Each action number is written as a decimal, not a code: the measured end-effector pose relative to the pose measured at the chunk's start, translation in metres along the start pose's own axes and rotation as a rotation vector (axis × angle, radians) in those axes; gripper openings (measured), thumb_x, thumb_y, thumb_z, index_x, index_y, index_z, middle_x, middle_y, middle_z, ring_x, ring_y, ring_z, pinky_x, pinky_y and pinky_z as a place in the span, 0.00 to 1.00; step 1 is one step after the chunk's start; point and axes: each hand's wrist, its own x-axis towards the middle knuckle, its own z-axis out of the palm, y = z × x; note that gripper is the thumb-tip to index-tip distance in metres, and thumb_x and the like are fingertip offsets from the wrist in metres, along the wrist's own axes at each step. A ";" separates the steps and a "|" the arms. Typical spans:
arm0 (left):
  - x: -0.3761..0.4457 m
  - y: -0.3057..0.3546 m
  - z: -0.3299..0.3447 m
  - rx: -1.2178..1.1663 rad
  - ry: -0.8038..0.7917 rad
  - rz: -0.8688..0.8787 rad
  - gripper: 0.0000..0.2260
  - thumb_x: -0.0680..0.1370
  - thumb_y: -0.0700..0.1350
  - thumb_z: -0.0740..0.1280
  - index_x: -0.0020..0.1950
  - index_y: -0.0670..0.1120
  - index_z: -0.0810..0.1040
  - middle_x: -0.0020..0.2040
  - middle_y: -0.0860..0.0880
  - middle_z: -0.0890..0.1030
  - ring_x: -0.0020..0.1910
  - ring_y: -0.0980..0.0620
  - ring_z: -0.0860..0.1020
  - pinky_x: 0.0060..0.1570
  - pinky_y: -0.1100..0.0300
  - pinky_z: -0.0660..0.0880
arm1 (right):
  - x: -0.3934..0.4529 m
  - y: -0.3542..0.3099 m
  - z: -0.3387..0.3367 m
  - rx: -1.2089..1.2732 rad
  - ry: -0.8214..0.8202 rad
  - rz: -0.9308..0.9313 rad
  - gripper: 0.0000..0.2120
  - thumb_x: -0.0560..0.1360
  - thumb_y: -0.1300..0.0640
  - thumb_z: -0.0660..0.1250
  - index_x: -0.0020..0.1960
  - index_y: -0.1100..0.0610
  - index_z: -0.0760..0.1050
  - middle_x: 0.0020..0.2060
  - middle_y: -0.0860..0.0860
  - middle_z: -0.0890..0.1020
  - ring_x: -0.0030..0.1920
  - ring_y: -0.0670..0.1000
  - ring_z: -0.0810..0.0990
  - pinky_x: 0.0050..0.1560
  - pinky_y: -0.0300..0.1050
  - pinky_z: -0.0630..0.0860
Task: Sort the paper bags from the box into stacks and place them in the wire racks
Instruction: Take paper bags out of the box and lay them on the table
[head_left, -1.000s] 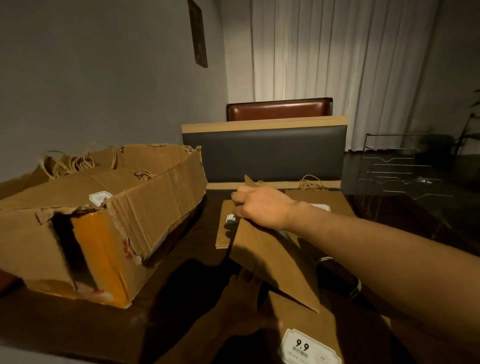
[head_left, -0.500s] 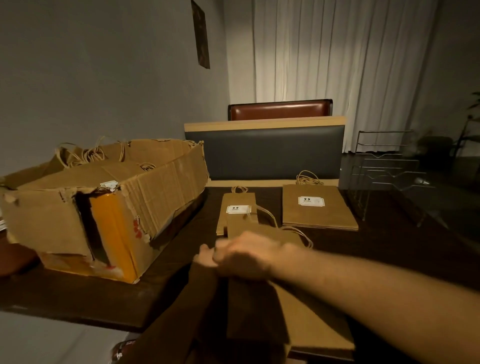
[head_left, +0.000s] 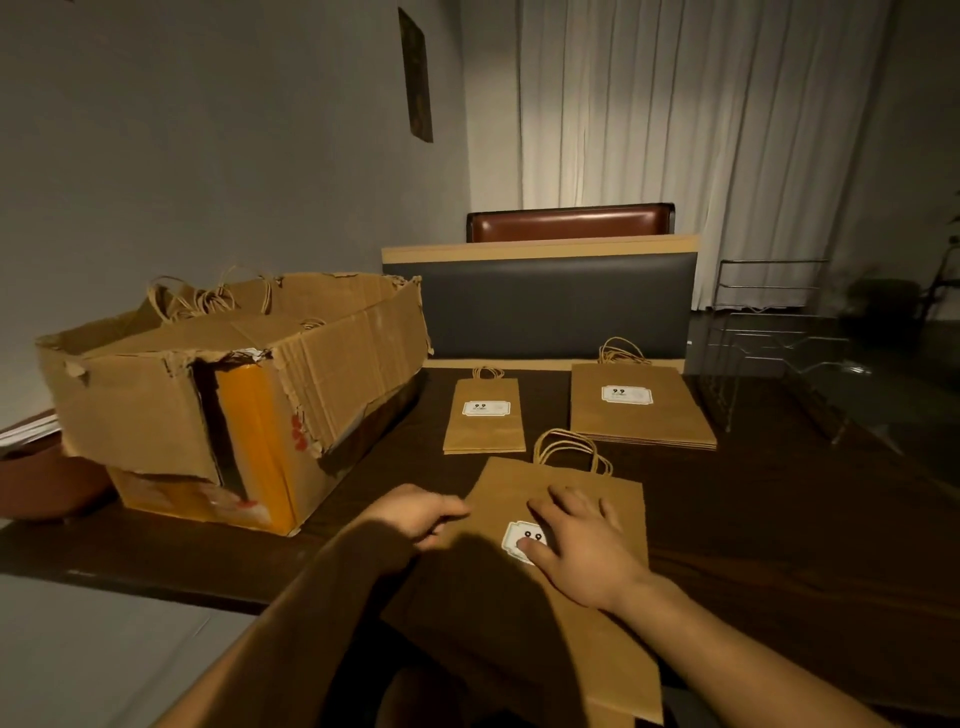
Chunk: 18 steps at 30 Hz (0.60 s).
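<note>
Both hands are flat-ish on a big paper bag (head_left: 566, 525) at the near edge of the tabletop (head_left: 779, 519). The right hand (head_left: 582, 540) lies spread on top with straight fingers, thumb over the white label, pressing rather than gripping. The left hand (head_left: 421, 514) touches the bag's left edge with loosely bent fingers; I can't tell if it pinches the edge or just nudges it. My guess is they're squaring the bag up and flattening it so it starts a neat pile, handles pointing away like the others.

Two piles are already going further back: a small-bag stack (head_left: 483, 415) in the middle and a wider large-bag stack (head_left: 639, 405) just to its right, all label up, so sorting by size seems to be the plan. The torn box (head_left: 228, 395) sits on the left with more twisted handles poking out the top, so there's plenty left. The wire racks (head_left: 769, 338) stand at the far right, and nothing seems to be in them yet, though it's dim over there.
</note>
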 end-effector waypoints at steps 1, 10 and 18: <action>0.001 -0.002 0.004 0.084 -0.018 0.023 0.15 0.69 0.50 0.76 0.53 0.44 0.83 0.41 0.47 0.85 0.38 0.51 0.82 0.41 0.57 0.78 | 0.001 -0.005 0.000 0.021 0.031 -0.025 0.27 0.79 0.37 0.55 0.76 0.45 0.62 0.77 0.52 0.60 0.78 0.53 0.54 0.75 0.61 0.47; -0.047 0.018 -0.006 -0.452 -0.053 0.699 0.16 0.75 0.30 0.65 0.60 0.45 0.73 0.53 0.40 0.84 0.50 0.44 0.83 0.50 0.50 0.80 | -0.015 0.005 -0.066 0.873 0.499 0.185 0.41 0.75 0.46 0.70 0.80 0.50 0.51 0.74 0.49 0.62 0.70 0.46 0.67 0.71 0.44 0.66; -0.005 -0.009 0.030 -0.293 0.257 0.725 0.21 0.74 0.32 0.70 0.61 0.50 0.73 0.53 0.52 0.83 0.53 0.56 0.82 0.51 0.63 0.79 | -0.014 0.018 -0.050 1.185 0.385 0.115 0.16 0.78 0.59 0.68 0.62 0.43 0.71 0.55 0.43 0.83 0.58 0.43 0.81 0.60 0.47 0.78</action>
